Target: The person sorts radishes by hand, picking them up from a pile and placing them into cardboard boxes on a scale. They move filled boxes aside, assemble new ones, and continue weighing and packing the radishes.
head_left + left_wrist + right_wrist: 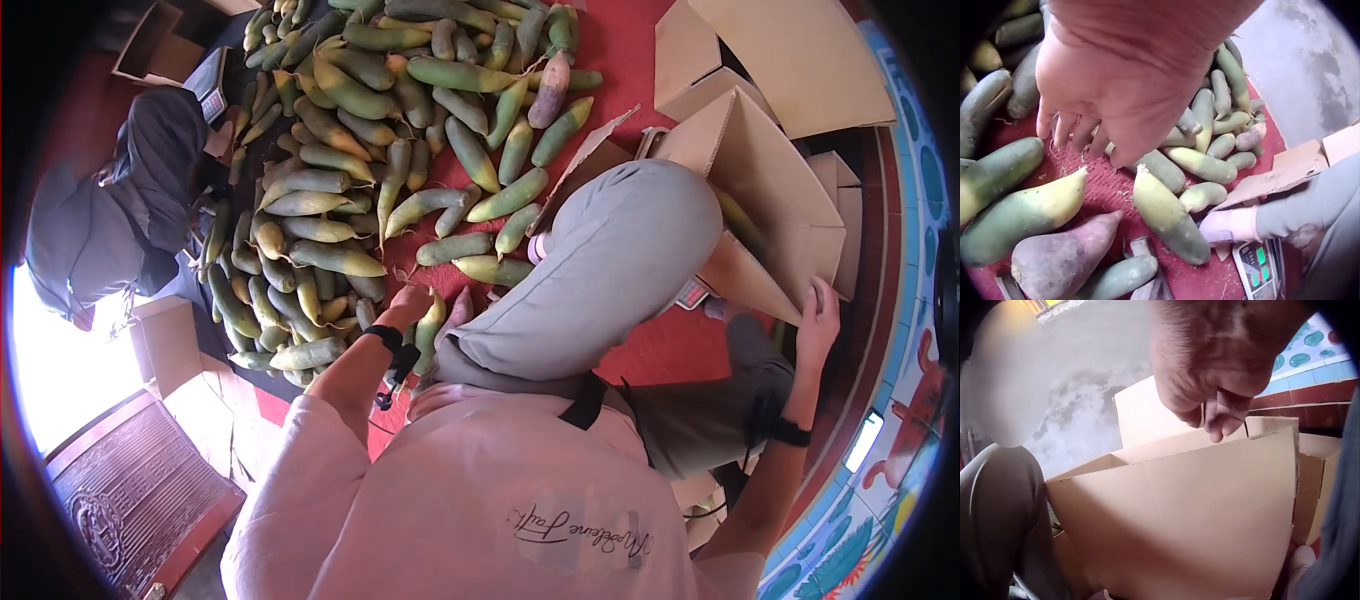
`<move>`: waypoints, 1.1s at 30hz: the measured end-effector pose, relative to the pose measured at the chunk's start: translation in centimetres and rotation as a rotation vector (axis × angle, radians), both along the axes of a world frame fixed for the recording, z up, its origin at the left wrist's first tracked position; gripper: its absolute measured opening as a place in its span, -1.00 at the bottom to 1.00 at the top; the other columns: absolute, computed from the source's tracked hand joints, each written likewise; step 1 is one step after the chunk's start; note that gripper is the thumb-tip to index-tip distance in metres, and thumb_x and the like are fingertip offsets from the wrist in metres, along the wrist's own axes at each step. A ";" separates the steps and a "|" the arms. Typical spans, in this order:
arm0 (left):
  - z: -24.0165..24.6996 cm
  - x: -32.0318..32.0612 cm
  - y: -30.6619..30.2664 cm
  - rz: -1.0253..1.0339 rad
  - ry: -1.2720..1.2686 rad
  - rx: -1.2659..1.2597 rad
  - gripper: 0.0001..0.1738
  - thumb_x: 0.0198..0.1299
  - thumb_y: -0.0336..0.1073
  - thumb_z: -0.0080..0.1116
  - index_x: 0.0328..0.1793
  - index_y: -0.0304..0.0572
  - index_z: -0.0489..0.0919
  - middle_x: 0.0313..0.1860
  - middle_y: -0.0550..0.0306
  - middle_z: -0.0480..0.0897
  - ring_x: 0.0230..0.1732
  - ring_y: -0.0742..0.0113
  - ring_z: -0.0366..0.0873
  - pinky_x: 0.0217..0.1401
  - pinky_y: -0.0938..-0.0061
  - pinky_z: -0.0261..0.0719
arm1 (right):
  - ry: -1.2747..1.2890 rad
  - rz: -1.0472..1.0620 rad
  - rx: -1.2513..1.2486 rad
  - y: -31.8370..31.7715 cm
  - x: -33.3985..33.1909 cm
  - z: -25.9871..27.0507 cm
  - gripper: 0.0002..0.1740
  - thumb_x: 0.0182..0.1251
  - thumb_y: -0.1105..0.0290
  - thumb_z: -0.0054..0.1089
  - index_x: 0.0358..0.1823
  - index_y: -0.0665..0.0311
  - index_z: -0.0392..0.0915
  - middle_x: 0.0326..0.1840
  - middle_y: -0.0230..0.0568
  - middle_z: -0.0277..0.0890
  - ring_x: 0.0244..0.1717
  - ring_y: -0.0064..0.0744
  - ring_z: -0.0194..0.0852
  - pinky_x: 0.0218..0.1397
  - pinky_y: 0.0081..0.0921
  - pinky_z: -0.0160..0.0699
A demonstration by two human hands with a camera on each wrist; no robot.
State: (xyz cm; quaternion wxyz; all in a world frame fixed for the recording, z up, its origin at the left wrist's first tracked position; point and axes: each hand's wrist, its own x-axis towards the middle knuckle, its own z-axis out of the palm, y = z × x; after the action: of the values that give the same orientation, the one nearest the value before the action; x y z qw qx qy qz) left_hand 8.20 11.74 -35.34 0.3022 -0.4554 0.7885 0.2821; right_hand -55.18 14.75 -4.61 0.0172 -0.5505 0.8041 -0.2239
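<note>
My left hand (410,302) hangs over the red cloth at the near edge of the radish pile. In the left wrist view its fingers (1065,132) are loosely bent and hold nothing. Close by lie a green radish with a yellow-green tip (1035,209), a purple radish (1063,257) and another green one (1169,215). My right hand (822,318) grips the upper edge of an open cardboard box (790,200), its fingers (1216,428) curled over the flap. Inside the box, part of a green radish (742,222) shows.
A large radish pile (330,180) covers the cloth ahead. A digital scale (1259,269) stands beside the box and my foot. More open cardboard (770,60) is at the far right. Another person (120,200) sits at the left, near a carved wooden chair (140,490).
</note>
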 end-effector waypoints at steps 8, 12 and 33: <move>3.7 -4.4 -0.3 0.248 -0.080 0.078 -0.61 0.11 -0.31 -0.12 0.08 -0.18 0.48 0.22 0.02 0.39 0.27 0.06 0.31 0.24 0.06 0.25 | 0.369 0.024 -0.015 6.7 1.6 4.5 -0.82 0.22 0.56 0.02 -0.15 0.35 0.49 -0.20 -0.09 0.47 -0.19 -0.15 0.48 -0.14 -0.42 0.45; 2.8 -4.9 -0.8 0.085 -0.211 0.121 -0.61 0.12 -0.31 -0.10 0.09 -0.16 0.50 0.20 0.00 0.41 0.27 0.08 0.32 0.23 0.05 0.24 | 0.454 -0.045 0.055 10.2 0.6 4.4 -0.82 0.20 0.57 0.03 -0.17 0.32 0.49 -0.21 -0.09 0.47 -0.18 -0.12 0.48 -0.15 -0.35 0.45; 5.1 -2.3 1.5 -0.158 -0.303 0.281 -0.43 -0.26 0.15 0.28 -0.13 0.00 0.67 -0.14 0.13 0.65 -0.09 0.18 0.60 -0.09 0.32 0.53 | 0.397 -0.100 -0.019 11.4 1.6 3.1 -0.85 0.24 0.55 -0.04 -0.18 0.36 0.46 -0.26 -0.06 0.44 -0.24 -0.09 0.47 -0.17 -0.34 0.45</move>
State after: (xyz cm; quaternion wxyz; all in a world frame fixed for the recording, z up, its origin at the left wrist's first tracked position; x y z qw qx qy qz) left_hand 5.86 13.26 -30.25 0.4988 -0.3828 0.7203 0.2928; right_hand -53.59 26.18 -1.54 -0.1578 -0.5434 0.8158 -0.1190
